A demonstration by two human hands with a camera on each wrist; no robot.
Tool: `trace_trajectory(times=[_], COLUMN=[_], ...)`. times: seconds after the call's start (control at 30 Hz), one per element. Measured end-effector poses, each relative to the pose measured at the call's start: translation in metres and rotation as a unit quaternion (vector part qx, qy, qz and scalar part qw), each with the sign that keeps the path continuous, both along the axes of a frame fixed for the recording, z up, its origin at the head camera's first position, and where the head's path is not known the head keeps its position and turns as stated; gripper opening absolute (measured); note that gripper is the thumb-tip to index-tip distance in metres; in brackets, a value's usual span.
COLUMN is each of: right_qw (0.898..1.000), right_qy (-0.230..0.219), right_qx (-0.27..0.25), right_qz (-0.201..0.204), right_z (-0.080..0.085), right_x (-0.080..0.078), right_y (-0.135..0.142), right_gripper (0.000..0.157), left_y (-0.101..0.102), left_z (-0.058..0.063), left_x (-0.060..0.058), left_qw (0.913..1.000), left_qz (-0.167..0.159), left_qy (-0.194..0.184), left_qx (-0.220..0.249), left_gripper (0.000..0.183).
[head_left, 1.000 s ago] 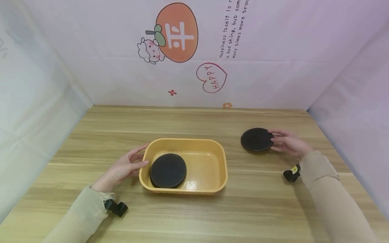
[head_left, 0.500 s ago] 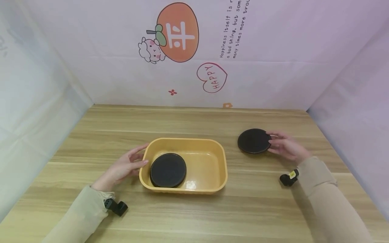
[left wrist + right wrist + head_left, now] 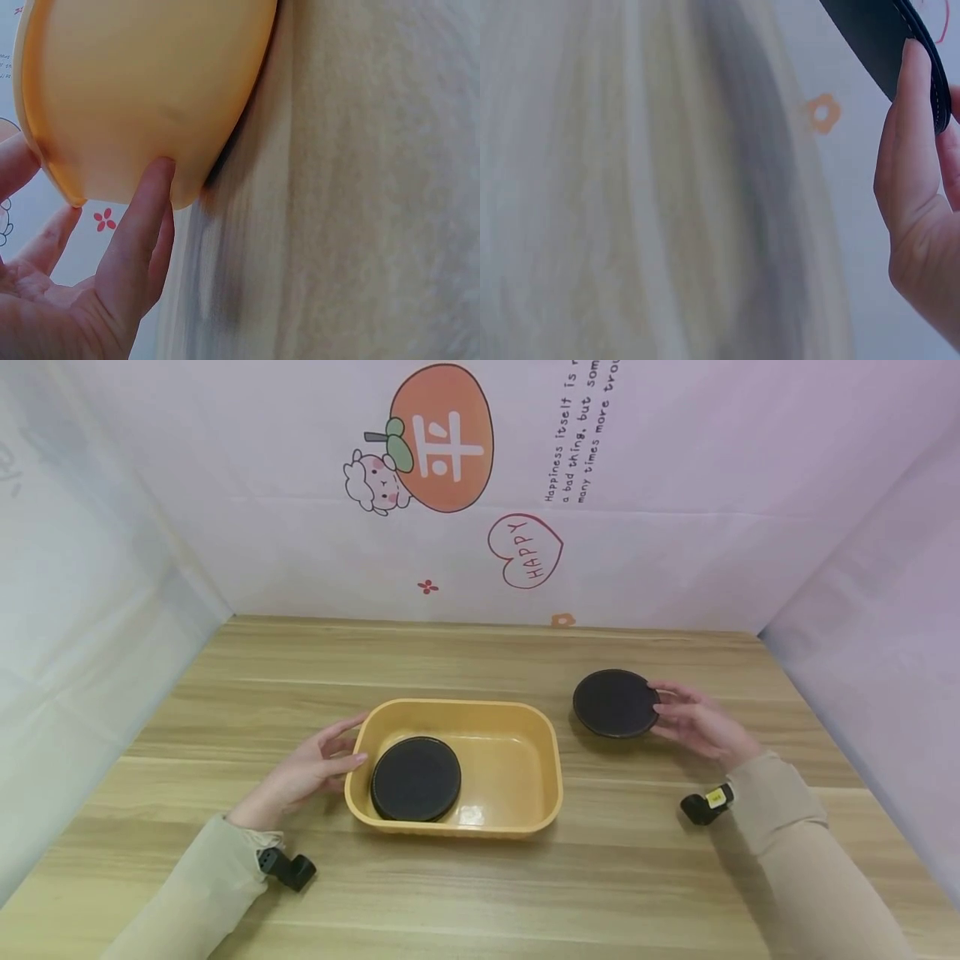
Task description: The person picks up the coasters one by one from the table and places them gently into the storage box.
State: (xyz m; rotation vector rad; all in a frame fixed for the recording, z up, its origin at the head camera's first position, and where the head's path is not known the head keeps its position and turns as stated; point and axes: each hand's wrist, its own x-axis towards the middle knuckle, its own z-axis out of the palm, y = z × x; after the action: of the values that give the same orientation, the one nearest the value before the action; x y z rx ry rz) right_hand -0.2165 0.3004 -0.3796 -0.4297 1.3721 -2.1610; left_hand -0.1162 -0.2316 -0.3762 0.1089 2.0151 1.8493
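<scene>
By its left end, a yellow plastic bin [image 3: 513, 777] is held by my left hand [image 3: 303, 770], thumb over the rim and fingers along the outer wall. The left wrist view shows fingertips against the bin's side wall [image 3: 150, 90]. Inside the bin, toward its left, lies a black round coaster [image 3: 416, 779], apparently stacked on another. My right hand [image 3: 697, 720] pinches a second black coaster [image 3: 615, 703] by its right edge, out to the right of the bin. Pale stitching runs along this coaster's rim [image 3: 870, 37] in the right wrist view, where it is raised above the table.
The wood-grain table [image 3: 480, 902] meets a white printed backdrop [image 3: 675, 560] at the back, with white sheets on both sides. Black wrist cameras sit by the left cuff [image 3: 288, 870] and the right cuff [image 3: 705, 806].
My right hand has moved a little left with the coaster, closer to the bin, and the coaster is slightly higher. The left hand and the bin have stayed in place.
</scene>
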Motion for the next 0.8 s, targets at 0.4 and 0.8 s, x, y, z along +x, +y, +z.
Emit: trace_trajectory(times=[0.4,0.8], right_qw=[1.0,0.996], right_qy=[0.024,0.044], right_qx=[0.019,0.082], right_qz=[0.001,0.007], right_z=[0.024,0.053], right_x=[0.006,0.015], right_y=[-0.026,-0.07], right_gripper=[0.043,0.037], left_y=[0.0,-0.001], left_z=[-0.001,-0.001], left_x=[-0.001,0.0], left_qw=[1.0,1.0], left_qz=[0.005,0.001], left_qy=[0.001,0.005], left_qx=[0.006,0.005], left_gripper=[0.071,0.072])
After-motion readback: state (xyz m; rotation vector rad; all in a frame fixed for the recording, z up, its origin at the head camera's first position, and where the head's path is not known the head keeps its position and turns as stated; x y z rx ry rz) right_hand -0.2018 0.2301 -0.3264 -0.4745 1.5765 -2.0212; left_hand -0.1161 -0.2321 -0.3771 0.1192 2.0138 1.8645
